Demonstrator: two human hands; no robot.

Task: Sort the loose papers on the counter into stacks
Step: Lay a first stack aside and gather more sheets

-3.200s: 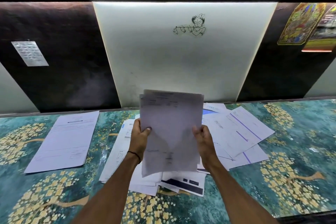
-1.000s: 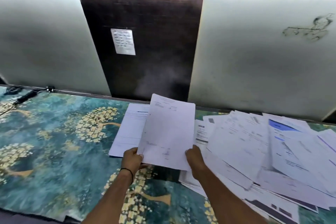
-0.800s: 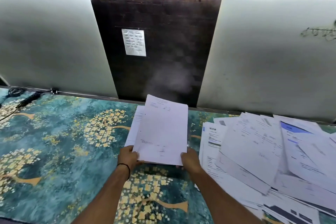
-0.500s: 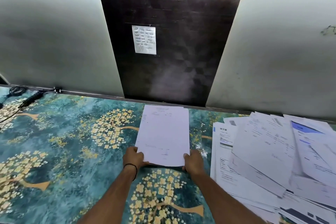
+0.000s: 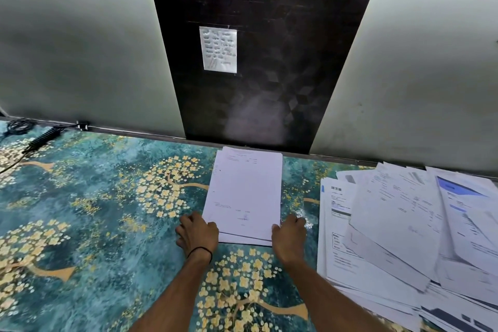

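A small neat stack of white papers (image 5: pixel 245 191) lies flat on the teal floral counter (image 5: pixel 94 210), its far edge against the back wall. My left hand (image 5: pixel 198 233) is at the stack's near left corner, thumb on the paper and fingers curled on the counter. At the near right corner, my right hand (image 5: pixel 289 240) has its thumb against the stack's edge. To the right, a loose pile of overlapping papers (image 5: pixel 404 224) is spread out, some with blue headers.
A black cable and plug (image 5: pixel 40 137) lie at the far left by the wall. A handwritten note (image 5: pixel 218 48) is stuck on the dark wall panel behind the stack. Bare counter stretches left of the stack.
The sheets I held up have moved left and down onto the sheet lying by the wall. They now rest flat, and both hands have lowered to the near corners.
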